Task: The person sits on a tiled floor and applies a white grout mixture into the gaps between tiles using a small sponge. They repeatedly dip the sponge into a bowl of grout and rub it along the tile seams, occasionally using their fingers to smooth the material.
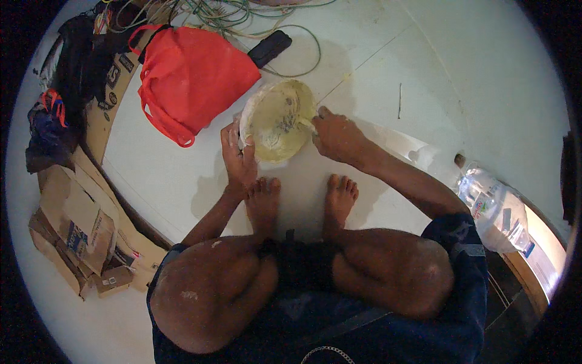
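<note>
A round bowl, coated inside with pale yellow paste and dark specks, is tilted in front of my feet. My left hand grips its left side, thumb at the rim and fingers along the outer wall. At the opposite rim my right hand is closed on a pale yellow-smeared tool. Only a short part of this tool shows inside the bowl; its kind is hidden by the fist and the paste. Whitish residue marks my fingers.
A red cloth bag lies beyond the bowl, beside a black case and tangled green cables. Flattened cardboard and dark bags line the left. A clear plastic bottle lies right. A thin stick rests on the floor.
</note>
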`<state>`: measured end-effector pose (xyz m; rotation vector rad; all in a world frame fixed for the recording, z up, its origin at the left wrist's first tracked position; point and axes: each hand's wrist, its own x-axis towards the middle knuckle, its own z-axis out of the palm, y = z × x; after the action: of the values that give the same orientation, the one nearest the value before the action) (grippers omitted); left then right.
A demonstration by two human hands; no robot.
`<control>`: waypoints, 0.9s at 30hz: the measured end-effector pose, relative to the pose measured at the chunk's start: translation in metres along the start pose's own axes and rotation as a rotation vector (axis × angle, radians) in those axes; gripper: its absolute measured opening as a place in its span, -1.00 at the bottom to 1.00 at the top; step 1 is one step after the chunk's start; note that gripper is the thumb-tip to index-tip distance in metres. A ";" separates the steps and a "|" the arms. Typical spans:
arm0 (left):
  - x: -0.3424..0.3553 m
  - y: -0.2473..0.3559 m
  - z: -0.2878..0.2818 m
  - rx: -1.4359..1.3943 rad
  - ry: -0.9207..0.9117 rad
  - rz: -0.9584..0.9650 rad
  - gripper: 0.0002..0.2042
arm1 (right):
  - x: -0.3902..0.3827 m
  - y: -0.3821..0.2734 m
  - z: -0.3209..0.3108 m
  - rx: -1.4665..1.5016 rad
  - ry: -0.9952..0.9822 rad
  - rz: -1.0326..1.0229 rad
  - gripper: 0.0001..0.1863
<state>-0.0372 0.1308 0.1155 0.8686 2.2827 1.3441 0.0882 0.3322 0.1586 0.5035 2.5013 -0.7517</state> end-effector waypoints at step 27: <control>-0.016 -0.066 -0.001 -0.414 0.053 -0.452 -0.62 | -0.030 0.103 -0.014 1.001 0.128 0.331 -0.61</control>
<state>-0.0472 0.0954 0.0585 0.1699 1.9617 1.5426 0.1562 0.4148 0.1429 1.2760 1.8919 -1.8379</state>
